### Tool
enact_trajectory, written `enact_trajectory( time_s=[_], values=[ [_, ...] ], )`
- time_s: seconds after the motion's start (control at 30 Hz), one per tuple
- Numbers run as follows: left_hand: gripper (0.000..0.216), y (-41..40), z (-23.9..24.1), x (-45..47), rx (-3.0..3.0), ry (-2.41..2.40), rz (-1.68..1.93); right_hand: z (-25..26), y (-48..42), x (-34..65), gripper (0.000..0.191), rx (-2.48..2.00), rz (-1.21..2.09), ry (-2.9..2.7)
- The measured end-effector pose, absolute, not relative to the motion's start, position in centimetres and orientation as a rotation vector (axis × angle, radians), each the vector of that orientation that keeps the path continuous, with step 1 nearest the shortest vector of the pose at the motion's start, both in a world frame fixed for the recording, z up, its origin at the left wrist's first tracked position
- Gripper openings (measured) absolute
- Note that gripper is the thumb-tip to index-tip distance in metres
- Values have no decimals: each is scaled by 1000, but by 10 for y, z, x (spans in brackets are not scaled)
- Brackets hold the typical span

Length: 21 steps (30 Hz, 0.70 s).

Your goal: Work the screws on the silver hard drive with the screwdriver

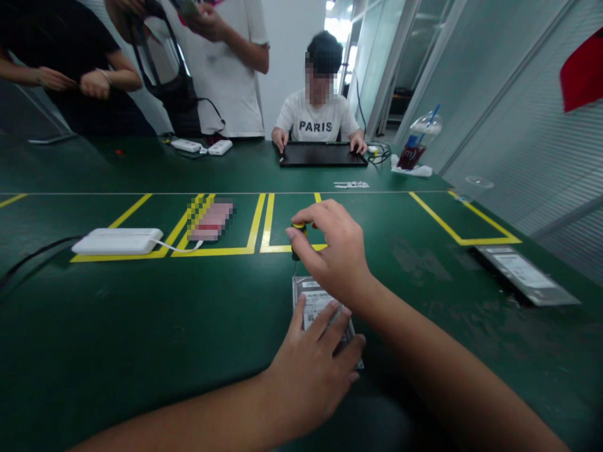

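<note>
A small silver hard drive [311,301] with a white printed label lies flat on the green table in front of me. My left hand [313,361] is laid over it, palm down, holding it with spread, slightly bent fingers that reach to its right edge. Much of the drive is hidden beneath this hand. Just beyond, my right hand [330,242] pinches a screwdriver [298,228] by its yellow-and-black handle between thumb and fingers. The screwdriver stands upright, its thin shaft running down to the drive's far left corner. Whether the tip sits in a screw is too small to tell.
A larger drive-like metal unit [522,273] lies at the right. To the left are a white power bank [117,241] with cables and a pinkish, blurred item [214,221]. Yellow tape [490,241] marks the table. Across it, a person handles a black panel [323,154] near a drink cup [414,147].
</note>
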<state>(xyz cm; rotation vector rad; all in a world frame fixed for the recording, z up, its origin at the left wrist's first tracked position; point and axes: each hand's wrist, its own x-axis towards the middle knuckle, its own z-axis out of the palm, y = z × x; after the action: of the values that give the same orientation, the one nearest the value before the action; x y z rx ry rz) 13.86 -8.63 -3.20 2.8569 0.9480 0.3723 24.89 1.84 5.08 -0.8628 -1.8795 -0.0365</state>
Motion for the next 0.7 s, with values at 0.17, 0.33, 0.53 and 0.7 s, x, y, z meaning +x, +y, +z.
enact_trajectory(
  time_s=[0.17,0.33,0.53,0.7],
  values=[
    [44,-86,-32,139,2859,948,371,51,18,248,9,-849,-25,-1859],
    [44,-86,-34,138,2865,949,383,50,19,248,7,-846,-64,-1891],
    [44,-86,-32,139,2877,953,397,49,19,248,10,-838,-42,-1875],
    [44,-86,-30,138,2878,951,388,49,21,248,9,-849,-73,-1888]
  ],
)
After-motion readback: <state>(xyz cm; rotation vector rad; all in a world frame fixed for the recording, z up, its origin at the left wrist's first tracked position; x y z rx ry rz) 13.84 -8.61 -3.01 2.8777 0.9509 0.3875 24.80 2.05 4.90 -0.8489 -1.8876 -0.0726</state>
